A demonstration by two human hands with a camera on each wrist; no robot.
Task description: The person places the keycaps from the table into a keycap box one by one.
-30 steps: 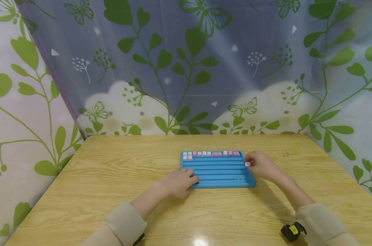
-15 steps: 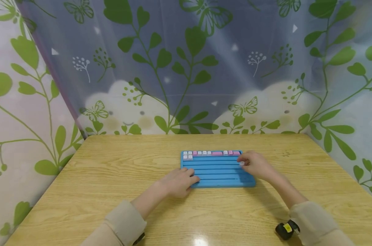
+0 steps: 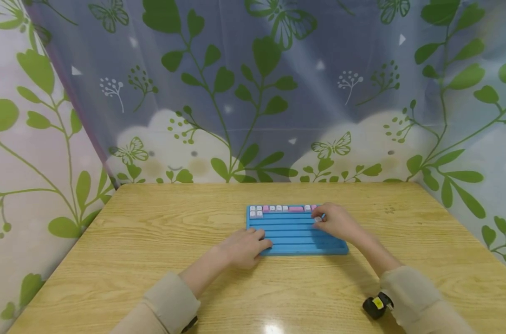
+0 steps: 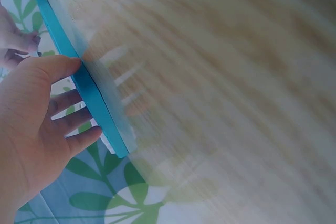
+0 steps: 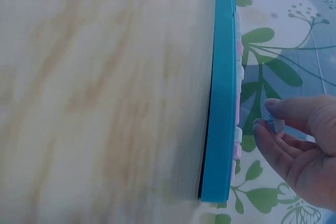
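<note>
A blue keyboard base with raised ridges lies on the table, white and pink keycaps along its back row and a few white keycaps starting the second row at left. My left hand rests on its front left corner; in the left wrist view the thumb touches the front edge while the other fingers extend behind it. Over the right part of the base, my right hand pinches a small white keycap between thumb and index finger, raised above the ridges.
The wooden table reaches back to a patterned cloth backdrop with leaves and butterflies. A black device with a yellow label hangs under the right sleeve.
My right hand has moved left with the white keycap, from beyond the base's right edge to over its right part. The left hand and the keyboard base have stayed put.
</note>
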